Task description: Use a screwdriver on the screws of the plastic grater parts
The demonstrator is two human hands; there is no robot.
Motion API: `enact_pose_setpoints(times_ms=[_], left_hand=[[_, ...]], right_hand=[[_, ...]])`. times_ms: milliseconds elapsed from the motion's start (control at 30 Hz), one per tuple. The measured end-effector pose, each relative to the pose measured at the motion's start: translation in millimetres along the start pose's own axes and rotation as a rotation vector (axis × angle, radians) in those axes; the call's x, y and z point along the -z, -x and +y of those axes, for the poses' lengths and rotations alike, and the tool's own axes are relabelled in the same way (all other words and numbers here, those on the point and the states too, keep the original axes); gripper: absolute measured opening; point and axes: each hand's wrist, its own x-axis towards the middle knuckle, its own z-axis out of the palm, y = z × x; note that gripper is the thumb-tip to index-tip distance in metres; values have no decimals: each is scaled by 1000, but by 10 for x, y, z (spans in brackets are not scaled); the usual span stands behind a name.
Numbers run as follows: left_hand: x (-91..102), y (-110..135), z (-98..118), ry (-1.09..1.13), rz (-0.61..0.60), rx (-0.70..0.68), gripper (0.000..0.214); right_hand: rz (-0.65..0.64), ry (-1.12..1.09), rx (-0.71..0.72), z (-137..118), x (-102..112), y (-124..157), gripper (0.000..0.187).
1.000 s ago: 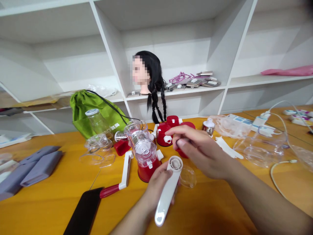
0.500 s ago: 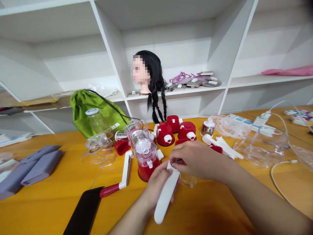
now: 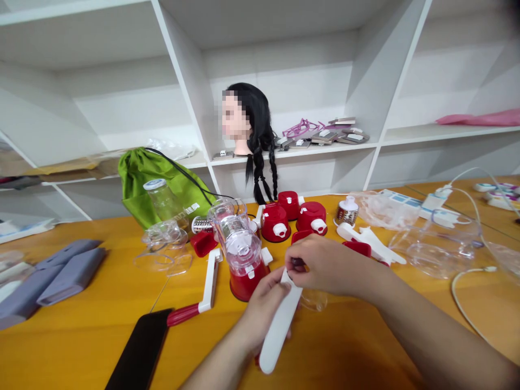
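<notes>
Beyond left hand [image 3: 264,303], drum [image 3: 235,232] in housing [image 3: 247,259].

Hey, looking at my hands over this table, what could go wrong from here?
The small dark piece in the right hand's fingertips might slip and drop. The left hand, gripping the white handle, sits close to the red-based clear device, so a bump could knock it.
</notes>
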Motion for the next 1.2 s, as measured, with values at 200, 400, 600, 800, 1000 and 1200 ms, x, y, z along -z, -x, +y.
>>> enact_pose_setpoints(times_ms=[200,400,600,800,1000,1200], left_hand=[[0,-2,40,0,-8,-17,55],[2,-3,19,24,-21,-13,49],[25,-17,83,70,-87,-10,39],[10,0,103,102,-162,18,34],[7,4,60,98,-152,53,41],[16,-9,66,107,-167,44,38]], right_hand=[[59,25,23,-8,-98,-38,5],[49,36,67,-17,-74,-36,7],[96,-142,175,62,-6,-26,6],[573,-363,231,-17,207,40,21],[745,-372,279,-100,257,108,26],[680,-330,276,-82,252,70,19]])
